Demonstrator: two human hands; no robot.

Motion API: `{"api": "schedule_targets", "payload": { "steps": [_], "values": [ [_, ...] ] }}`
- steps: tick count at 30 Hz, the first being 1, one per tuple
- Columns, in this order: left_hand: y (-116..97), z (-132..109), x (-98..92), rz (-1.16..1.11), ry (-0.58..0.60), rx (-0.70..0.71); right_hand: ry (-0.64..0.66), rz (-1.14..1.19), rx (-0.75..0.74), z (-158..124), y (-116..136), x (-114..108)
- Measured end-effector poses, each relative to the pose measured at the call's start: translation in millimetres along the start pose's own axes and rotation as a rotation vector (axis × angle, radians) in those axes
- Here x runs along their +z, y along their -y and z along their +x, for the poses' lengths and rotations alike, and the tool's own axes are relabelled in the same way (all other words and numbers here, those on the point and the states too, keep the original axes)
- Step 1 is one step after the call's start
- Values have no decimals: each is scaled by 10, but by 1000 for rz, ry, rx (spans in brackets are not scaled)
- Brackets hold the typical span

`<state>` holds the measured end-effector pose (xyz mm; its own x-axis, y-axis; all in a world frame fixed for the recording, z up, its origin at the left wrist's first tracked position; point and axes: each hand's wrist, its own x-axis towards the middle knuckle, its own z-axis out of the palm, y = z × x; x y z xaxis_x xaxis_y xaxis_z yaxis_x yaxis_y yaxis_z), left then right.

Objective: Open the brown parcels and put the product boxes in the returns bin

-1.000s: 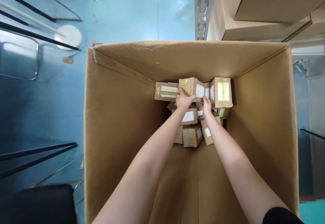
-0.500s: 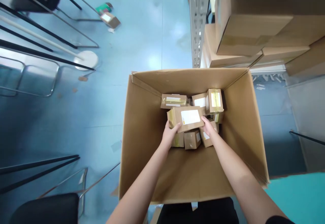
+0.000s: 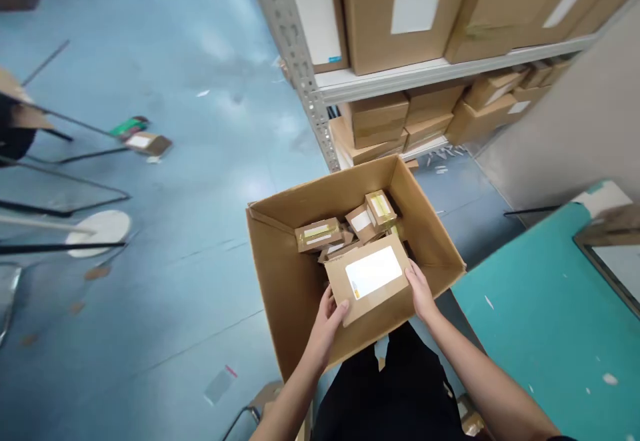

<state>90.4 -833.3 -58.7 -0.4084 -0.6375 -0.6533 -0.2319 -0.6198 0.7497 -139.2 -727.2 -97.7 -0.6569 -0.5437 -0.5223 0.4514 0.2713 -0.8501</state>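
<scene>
Parcel (image 3: 367, 281) sits gripped between your left hand (image 3: 327, 328) and right hand (image 3: 420, 291), fingers clasping its edges; a slack grip could drop it into the carton (image 3: 280, 294).

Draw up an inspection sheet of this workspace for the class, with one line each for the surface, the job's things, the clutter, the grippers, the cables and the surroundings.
Surface: blue floor under an open cardboard carton.
Job's things: taped kraft parcel with white label, held between the hands; more taped parcels lie in the carton.
Clutter: small parcel and clear plastic sleeve on the floor.
Grippers: bare left hand and right hand grip opposite sides of the parcel.
Cables: nothing seen.
Surroundings: metal shelving stacked with cartons; teal surface at right.
</scene>
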Motion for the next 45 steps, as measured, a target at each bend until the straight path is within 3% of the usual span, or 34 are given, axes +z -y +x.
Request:
{"api": "schedule_targets", "payload": {
  "steps": [5, 9, 14, 18, 23, 27, 31, 35, 40, 45],
  "values": [
    [-196, -157, 248, 115, 222, -4, -153, 53, -117, -562, 270, -591],
    [-324, -210, 725, 124, 454, -71, -304, 92, -157, -834, 383, -1211],
    [-239, -285, 1627, 158, 583, -93, -433, 155, -198, -894, 451, -2106],
    [-10, -286, 2460, 150, 656, -93, -430, 171, -207, -750, 637, -2959],
    [395, -203, 3501, 71, 706, -170, -315, 101, -183, -373, 905, -4075],
    [710, -83, 4167, -35, 701, -213, -240, 51, -167, 83, 975, -4729],
    [967, 83, 4592, -58, 650, -261, -220, 24, -133, 583, 918, -5099],
    [1192, 255, 4816, -2, 580, -362, -181, 35, -88, 969, 799, -5249],
    [1318, 371, 4906, 80, 546, -360, -134, 23, -78, 1163, 626, -5315],
    [1243, 343, 4868, 303, 537, -370, -272, -180, -168, 1177, 498, -5392]
  ]
}}
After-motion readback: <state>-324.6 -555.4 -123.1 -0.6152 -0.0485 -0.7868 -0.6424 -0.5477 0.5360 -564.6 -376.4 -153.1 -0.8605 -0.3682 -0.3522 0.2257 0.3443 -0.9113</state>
